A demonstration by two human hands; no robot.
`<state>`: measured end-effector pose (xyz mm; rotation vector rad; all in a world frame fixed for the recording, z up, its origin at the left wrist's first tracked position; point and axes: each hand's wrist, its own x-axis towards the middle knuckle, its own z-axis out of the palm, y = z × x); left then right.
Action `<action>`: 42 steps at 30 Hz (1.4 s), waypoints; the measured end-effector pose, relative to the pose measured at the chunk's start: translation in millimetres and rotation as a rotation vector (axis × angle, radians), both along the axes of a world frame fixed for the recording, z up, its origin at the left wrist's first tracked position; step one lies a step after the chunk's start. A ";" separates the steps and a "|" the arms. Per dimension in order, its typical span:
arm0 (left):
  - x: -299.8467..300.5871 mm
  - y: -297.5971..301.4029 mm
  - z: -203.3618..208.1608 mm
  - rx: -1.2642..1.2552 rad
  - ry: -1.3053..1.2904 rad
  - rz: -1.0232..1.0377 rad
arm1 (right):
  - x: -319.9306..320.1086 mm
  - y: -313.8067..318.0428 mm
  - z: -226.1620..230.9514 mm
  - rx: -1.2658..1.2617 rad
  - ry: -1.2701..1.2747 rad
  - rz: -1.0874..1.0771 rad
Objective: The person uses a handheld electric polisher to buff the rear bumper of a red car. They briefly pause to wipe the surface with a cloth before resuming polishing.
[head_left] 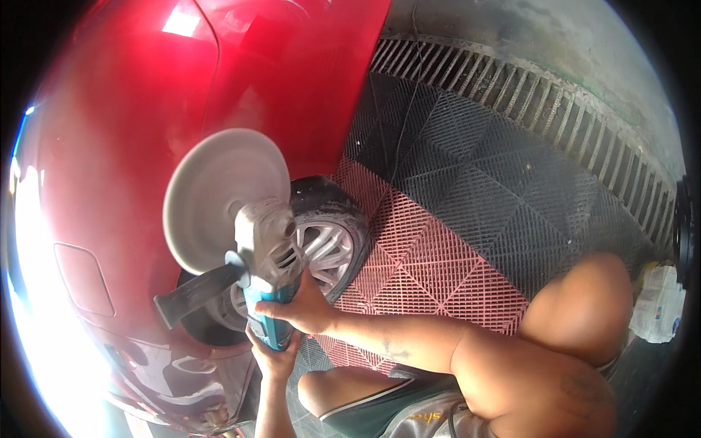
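Both my hands are wrapped round the teal body of a polisher with a grey metal head. My right hand grips it from above and the right side. My left hand holds its rear end from below. The polisher's large round whitish pad is against or just over the red car panel; I cannot tell which. Its black side handle sticks out to the left with no hand on it. Behind the tool, partly hidden, is the car's wheel with silver spokes.
Red floor tiles and dark grid tiles lie right of the car. A slatted drain grate runs along the wall, and a thin dark cable crosses the floor. A white package is beside my knee.
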<state>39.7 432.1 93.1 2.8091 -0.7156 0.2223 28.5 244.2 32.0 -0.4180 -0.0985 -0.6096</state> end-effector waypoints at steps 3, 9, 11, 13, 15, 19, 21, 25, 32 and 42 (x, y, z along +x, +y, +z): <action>0.3 -24.6 -11.9 0.033 -0.014 -0.051 | -1.3 -17.7 -24.7 0.054 0.069 -0.015; -18.2 -72.0 -25.6 0.113 -0.010 -0.026 | 8.6 -44.7 -82.2 0.262 0.027 0.145; -19.2 -66.9 -32.2 0.083 0.011 -0.073 | 6.9 -50.3 -82.3 0.239 0.043 0.089; -14.9 -66.7 -34.6 0.116 0.045 -0.104 | 7.4 -48.5 -78.6 0.230 0.040 0.011; -13.0 -70.8 -27.1 0.208 0.087 -0.100 | 8.6 -54.4 -82.4 0.292 0.046 0.051; -9.2 -103.1 -37.5 0.211 0.096 -0.185 | 14.9 -84.9 -112.8 0.367 0.028 0.074; -10.9 -121.7 -50.8 0.193 0.067 -0.208 | 11.4 -109.2 -121.4 0.437 -0.054 0.168; -36.5 -187.7 -63.4 0.234 0.092 -0.080 | 7.5 -163.7 -136.0 0.458 -0.166 0.231; -47.4 -307.5 -97.2 0.128 0.111 -0.189 | 16.1 -295.1 -162.0 0.321 -0.029 0.116; -36.8 -301.2 -104.0 0.108 0.090 -0.178 | 24.7 -289.7 -168.8 0.308 -0.031 0.138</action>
